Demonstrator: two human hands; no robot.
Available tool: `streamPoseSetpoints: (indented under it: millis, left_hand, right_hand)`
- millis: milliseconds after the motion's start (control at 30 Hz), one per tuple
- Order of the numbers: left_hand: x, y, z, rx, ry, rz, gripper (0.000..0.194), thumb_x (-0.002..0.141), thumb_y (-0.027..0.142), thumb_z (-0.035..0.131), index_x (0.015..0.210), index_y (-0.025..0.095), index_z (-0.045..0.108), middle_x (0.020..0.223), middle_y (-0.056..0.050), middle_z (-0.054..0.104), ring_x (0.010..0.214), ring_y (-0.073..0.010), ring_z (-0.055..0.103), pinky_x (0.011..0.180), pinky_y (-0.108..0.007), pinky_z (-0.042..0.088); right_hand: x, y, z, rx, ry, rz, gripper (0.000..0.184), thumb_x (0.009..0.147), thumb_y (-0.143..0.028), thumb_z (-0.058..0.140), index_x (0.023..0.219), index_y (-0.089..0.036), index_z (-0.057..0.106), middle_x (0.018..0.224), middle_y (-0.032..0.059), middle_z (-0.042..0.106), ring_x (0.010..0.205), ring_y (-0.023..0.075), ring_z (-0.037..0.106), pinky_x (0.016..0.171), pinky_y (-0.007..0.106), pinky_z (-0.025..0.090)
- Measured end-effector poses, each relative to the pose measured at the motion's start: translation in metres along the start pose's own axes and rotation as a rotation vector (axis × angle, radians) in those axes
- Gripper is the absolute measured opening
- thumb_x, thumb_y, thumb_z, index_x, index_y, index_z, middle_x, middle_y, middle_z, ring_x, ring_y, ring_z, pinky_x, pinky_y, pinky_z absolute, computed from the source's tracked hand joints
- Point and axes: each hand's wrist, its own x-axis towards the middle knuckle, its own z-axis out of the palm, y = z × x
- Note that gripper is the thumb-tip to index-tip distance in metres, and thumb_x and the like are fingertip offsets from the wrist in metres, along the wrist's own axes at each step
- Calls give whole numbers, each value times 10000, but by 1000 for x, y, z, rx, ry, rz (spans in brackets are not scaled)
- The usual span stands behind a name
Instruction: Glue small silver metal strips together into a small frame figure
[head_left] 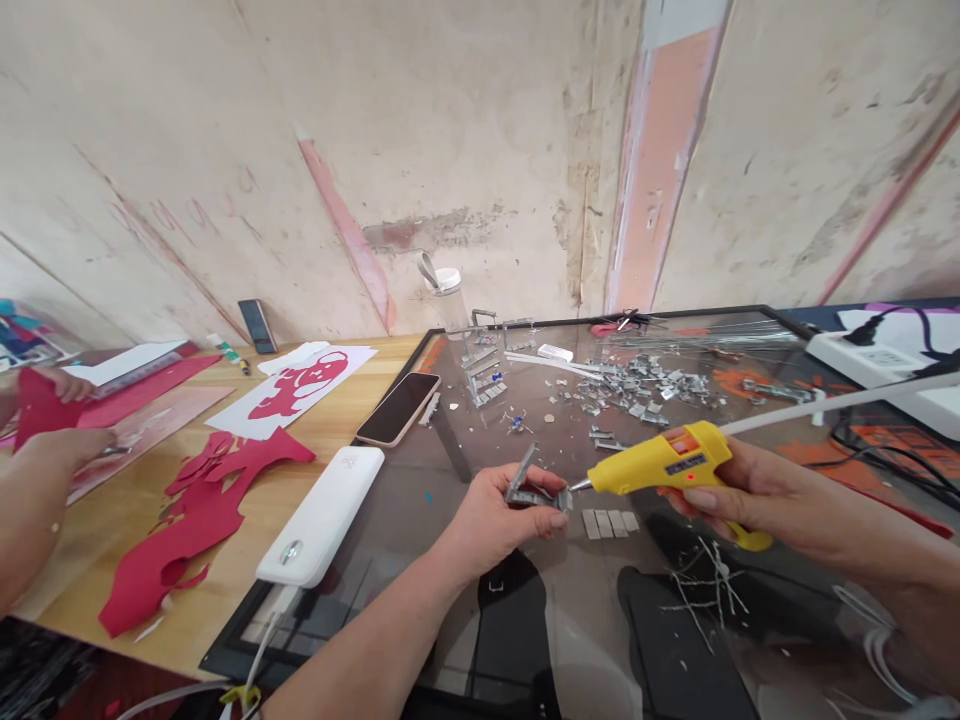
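Note:
Between the thumb and fingers of my left hand (pixel 499 520) is a small grey model piece (pixel 525 492) with an upright part sticking up. My right hand (pixel 750 490) grips a yellow hot glue gun (pixel 660 465), and a white glue stick (pixel 780 410) runs out of its back. The gun's metal nozzle points left, at the right end of the grey piece; whether it touches I cannot tell. Just below the nozzle, several flat grey tiles (pixel 609 524) lie in a row on the glass tabletop (pixel 405 560). Stringy glue strands (pixel 709 590) lie beneath my right hand.
Many small grey pieces (pixel 645 385) are scattered at the back. A phone (pixel 399 408), a white power bank (pixel 322 515) and a bottle (pixel 450 300) stand or lie leftward. Red cut paper (pixel 180 530) covers the wooden table; a co-worker's hands (pixel 52 450) work there. A power strip (pixel 885 370) is at right.

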Motion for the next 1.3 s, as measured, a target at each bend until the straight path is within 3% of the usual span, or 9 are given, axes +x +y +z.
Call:
streamPoseSetpoints:
  millis: [400, 567, 800, 1100, 1300]
  left_hand:
    - [1, -3, -1, -2, -17, 9, 284, 580, 172, 793, 839, 130, 684, 621, 23, 632, 521, -81, 565, 565, -202, 481]
    - [0, -2, -1, -5, -11, 5, 287, 577, 167, 792, 839, 126, 683, 607, 23, 630, 524, -87, 575, 570, -206, 486]
    - [0, -4, -2, -5, -34, 14, 278, 582, 170, 794, 836, 135, 687, 630, 24, 627, 529, -75, 558, 565, -199, 471]
    - [0, -4, -2, 3, -18, 20, 281, 577, 179, 796, 834, 136, 692, 616, 23, 628, 520, -83, 567, 561, -206, 471]
    - [0, -5, -3, 13, -36, 16, 289, 580, 199, 801, 838, 135, 686, 608, 19, 624, 529, -90, 563, 567, -213, 459]
  right_hand:
    - [-1, 2, -1, 7, -37, 24, 325, 767, -443, 664, 991, -241, 542, 799, -6, 606, 615, 108, 469, 545, 205, 370]
    - [-1, 4, -2, -3, -47, 56, 387, 757, -437, 672, 1059, -235, 539, 813, 9, 621, 640, 129, 506, 546, 217, 390]
    - [0, -2, 0, -11, -28, 13, 284, 785, -427, 647, 957, -221, 555, 810, 0, 615, 599, 93, 473, 531, 195, 374]
    - [-3, -3, -1, -3, -17, 28, 381, 783, -428, 648, 1079, -220, 529, 823, 19, 617, 597, 99, 486, 528, 213, 389]
    - [-3, -5, 0, -40, -37, 34, 313, 792, -439, 637, 991, -216, 542, 805, 8, 606, 628, 100, 484, 525, 200, 378]
